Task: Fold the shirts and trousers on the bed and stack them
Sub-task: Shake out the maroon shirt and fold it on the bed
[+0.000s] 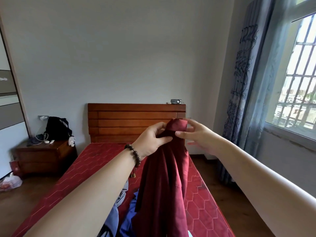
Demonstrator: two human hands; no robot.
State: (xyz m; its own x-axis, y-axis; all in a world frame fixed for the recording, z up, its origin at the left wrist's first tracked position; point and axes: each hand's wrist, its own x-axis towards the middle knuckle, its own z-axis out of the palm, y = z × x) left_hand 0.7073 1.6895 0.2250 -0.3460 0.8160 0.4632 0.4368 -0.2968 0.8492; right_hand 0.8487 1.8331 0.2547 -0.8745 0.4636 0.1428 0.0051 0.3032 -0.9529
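A dark red garment [162, 182] hangs in the air above the bed [201, 202], bunched at its top. My left hand [151, 139], with a bead bracelet on the wrist, grips the bunched top from the left. My right hand [199, 135] is at the top edge from the right, fingers spread, thumb and forefinger touching the cloth. Blue and grey-blue clothes [126, 218] lie in a heap on the red mattress below the hanging garment, partly hidden by it and by my left forearm.
A wooden headboard [130, 120] stands against the far wall. A nightstand [46, 156] with a black bag and cables is at the left. Curtain [242, 93] and barred window are at the right. A plastic bag [10, 182] lies on the wooden floor.
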